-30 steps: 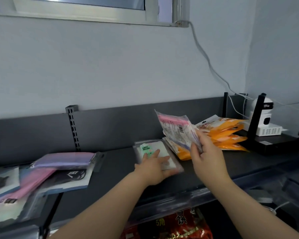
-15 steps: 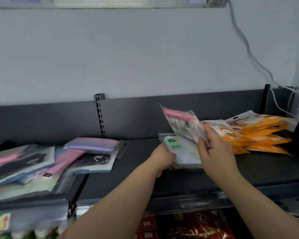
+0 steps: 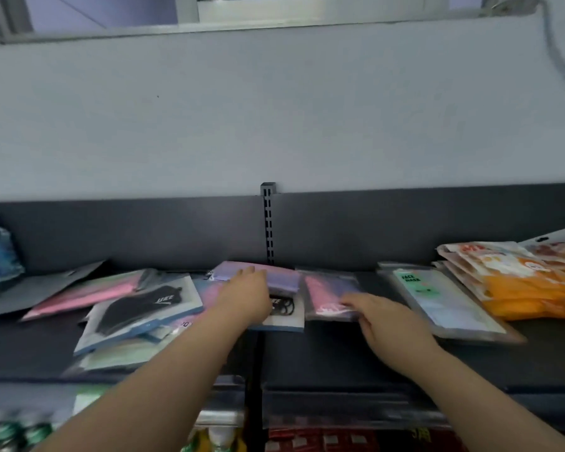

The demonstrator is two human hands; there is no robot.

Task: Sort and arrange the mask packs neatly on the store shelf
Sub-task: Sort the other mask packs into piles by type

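All fingers of my left hand [image 3: 246, 297] lie straight and close together, tips touching the lilac pack [image 3: 276, 275] at the back of the shelf [image 3: 340, 357]. My right hand [image 3: 393, 322] has its fingers flat on the pink pack [image 3: 323, 296] just beside it, thumb at the near edge; whether it pinches, I cannot tell. Farther right lie the green-label pack [image 3: 437, 300] and orange packs [image 3: 532, 288]; left, a black pack [image 3: 141, 309].

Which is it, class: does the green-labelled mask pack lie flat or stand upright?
Flat: the green-labelled mask pack lies label up on the dark shelf.
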